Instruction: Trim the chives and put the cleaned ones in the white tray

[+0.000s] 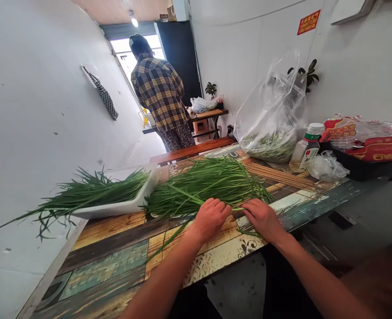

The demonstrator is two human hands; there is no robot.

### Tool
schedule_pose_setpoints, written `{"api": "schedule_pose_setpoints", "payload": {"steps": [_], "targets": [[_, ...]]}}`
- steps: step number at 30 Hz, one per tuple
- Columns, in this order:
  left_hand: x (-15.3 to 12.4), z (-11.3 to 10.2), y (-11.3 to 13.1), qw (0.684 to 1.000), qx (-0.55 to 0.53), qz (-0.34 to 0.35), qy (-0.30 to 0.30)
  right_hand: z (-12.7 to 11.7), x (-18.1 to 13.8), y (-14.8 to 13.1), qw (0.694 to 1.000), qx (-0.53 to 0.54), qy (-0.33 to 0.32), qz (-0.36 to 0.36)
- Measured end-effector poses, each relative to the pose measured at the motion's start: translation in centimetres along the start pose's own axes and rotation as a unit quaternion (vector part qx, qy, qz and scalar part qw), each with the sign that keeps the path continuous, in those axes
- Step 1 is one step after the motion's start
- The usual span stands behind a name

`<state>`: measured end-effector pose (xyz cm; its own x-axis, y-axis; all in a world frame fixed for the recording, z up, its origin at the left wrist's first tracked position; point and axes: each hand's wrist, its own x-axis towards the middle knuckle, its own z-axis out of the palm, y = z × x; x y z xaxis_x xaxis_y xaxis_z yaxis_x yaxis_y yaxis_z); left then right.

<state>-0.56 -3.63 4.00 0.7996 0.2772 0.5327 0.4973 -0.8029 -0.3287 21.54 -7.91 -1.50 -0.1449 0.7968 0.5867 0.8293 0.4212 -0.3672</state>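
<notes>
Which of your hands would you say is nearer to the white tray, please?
Left. The left hand rests on the chives to the right of the white tray, while the right hand is farther from it, beyond the left hand.

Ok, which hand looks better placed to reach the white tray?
Left, probably: the left hand rests on the green chives on the side nearer the white plastic tray, while the right hand sits farther away.
</notes>
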Motion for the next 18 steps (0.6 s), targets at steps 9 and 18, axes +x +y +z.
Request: {"api": "schedule_pose_setpoints", "payload": {"steps": [9, 18], "targets": [[-1.6, 3.6, -1.0, 0.991, -0.057, -0.118, 0.004, -3.4, 1.3, -0.7, 0.989, -0.113, 0.067, 0.071], [-1.4, 3.5, 0.5, 0.989, -0.120, -0.086, -0.028, -1.0, 2.7, -3.0, 0.994, -0.042, -0.082, -0.059]]}}
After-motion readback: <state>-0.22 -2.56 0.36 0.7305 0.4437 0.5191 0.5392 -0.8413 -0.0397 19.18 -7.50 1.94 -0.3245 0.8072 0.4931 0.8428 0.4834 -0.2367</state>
